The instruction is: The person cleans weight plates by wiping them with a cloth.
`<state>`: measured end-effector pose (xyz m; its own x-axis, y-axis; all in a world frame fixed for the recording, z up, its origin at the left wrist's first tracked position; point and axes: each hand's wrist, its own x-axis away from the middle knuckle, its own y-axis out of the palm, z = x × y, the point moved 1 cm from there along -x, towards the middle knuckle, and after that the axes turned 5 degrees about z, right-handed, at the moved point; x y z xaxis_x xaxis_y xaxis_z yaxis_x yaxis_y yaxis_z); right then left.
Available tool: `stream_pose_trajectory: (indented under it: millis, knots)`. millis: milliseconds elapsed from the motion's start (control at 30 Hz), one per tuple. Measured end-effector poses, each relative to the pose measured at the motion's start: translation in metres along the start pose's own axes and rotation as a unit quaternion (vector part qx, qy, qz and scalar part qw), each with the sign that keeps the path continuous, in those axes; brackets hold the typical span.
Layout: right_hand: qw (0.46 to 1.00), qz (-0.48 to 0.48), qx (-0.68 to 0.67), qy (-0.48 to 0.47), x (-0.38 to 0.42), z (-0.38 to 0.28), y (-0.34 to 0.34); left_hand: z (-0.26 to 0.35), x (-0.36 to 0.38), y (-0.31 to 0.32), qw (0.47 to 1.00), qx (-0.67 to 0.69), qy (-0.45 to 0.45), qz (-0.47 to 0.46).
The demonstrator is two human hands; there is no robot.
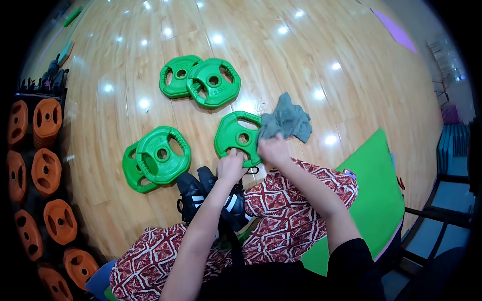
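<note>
A green weight plate (pixel 223 133) lies on the wooden floor before the person's feet. My left hand (pixel 231 164) grips its near rim, the fingers curled at the lower handle slot. At the plate's right edge my right hand (pixel 272 149) is closed on a grey cloth (pixel 288 119), which rests partly against the plate and spreads to the right. Two overlapping green plates (pixel 213 83) lie farther away. Another overlapping green pair (pixel 162 154) is on the left.
Orange weight plates (pixel 47 118) hang on a rack along the left side. Black shoes (pixel 191 193) are just below the plates. A green mat (pixel 371 195) lies under the person at the right. Black metal framing (pixel 437 216) stands at the far right.
</note>
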<state>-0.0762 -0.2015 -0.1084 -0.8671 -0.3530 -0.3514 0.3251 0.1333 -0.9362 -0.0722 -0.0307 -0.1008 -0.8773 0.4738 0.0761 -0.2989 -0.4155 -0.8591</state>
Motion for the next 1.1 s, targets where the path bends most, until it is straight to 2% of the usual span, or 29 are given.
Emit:
stream_pose_trajectory:
  millis: [33,100,133,200,233,300,333,367,400,433,500,533,633,667,700,767,833,900,933,967,1000,1033,1100]
  knots:
    - [0.995,0.017,-0.040,-0.095,0.003,-0.009,-0.006,-0.001,-0.001,0.002,1.000,0.001,-0.007,0.000]
    - [0.999,0.019,0.001,-0.027,-0.003,0.006,0.006,-0.002,0.000,0.004,1.000,-0.003,-0.014,0.013]
    - [0.999,0.017,-0.001,-0.035,-0.009,0.013,0.009,-0.003,0.000,0.004,1.000,-0.003,-0.015,0.007]
    - [0.973,0.004,0.108,0.203,-0.025,0.026,0.010,-0.004,0.002,0.003,1.000,-0.002,-0.022,0.005]
    - [0.974,0.005,0.107,0.198,-0.032,0.022,0.009,-0.004,0.002,0.003,1.000,0.000,-0.013,0.010]
    - [0.992,0.001,0.085,0.096,-0.047,0.006,0.012,-0.003,0.001,0.002,1.000,0.004,-0.006,0.019]
    - [0.995,-0.031,0.061,0.072,-0.053,-0.014,0.016,-0.001,0.000,0.001,1.000,-0.007,-0.014,0.009]
    - [0.999,-0.030,0.037,-0.007,-0.058,-0.030,0.018,-0.001,0.000,0.000,1.000,-0.018,-0.024,-0.002]
    - [0.998,0.008,-0.033,-0.047,-0.066,-0.039,0.021,-0.003,-0.001,0.003,0.996,-0.054,-0.033,-0.066]
    - [0.990,0.044,-0.104,-0.086,-0.071,-0.044,0.023,-0.006,-0.001,0.005,0.996,-0.050,-0.040,-0.063]
    - [0.991,-0.031,-0.095,-0.090,-0.088,-0.033,0.030,-0.010,0.000,0.013,1.000,-0.003,0.006,0.012]
    - [0.997,0.010,-0.039,-0.069,-0.097,-0.026,0.038,-0.010,0.000,0.014,1.000,-0.006,0.006,0.016]
    - [0.993,0.016,0.069,0.095,-0.119,-0.005,0.051,-0.007,-0.001,0.006,1.000,-0.011,-0.009,-0.019]
    - [0.987,0.048,0.055,0.143,-0.124,-0.005,0.055,-0.006,-0.001,0.005,1.000,-0.006,-0.016,-0.013]
    - [0.988,0.046,0.055,0.135,-0.125,-0.011,0.058,-0.005,0.000,0.005,1.000,-0.006,-0.006,0.013]
    - [0.997,0.012,0.067,-0.030,-0.119,-0.037,0.062,-0.007,0.000,0.005,0.999,-0.004,0.002,0.043]
    - [0.985,0.004,-0.085,-0.148,-0.106,-0.060,0.050,-0.009,-0.001,0.009,1.000,-0.001,0.002,-0.028]
    - [0.989,-0.015,-0.044,-0.141,-0.111,-0.042,0.046,-0.008,0.000,0.013,1.000,0.009,-0.008,-0.008]
    - [0.991,-0.042,0.097,-0.081,-0.117,-0.031,0.049,-0.008,0.000,0.014,1.000,0.011,-0.012,0.011]
    - [0.969,-0.066,0.236,-0.020,-0.124,-0.018,0.051,-0.008,-0.001,0.015,0.999,0.013,-0.016,0.031]
    - [0.989,-0.019,0.124,0.074,-0.125,0.000,0.055,-0.008,-0.001,0.016,0.999,0.012,-0.015,0.036]
    - [0.987,-0.002,0.110,0.115,-0.126,0.006,0.055,-0.008,-0.001,0.018,0.999,0.015,-0.022,0.039]
    - [0.990,-0.010,0.111,0.086,-0.122,-0.003,0.051,-0.007,-0.001,0.019,0.997,-0.021,-0.017,0.069]
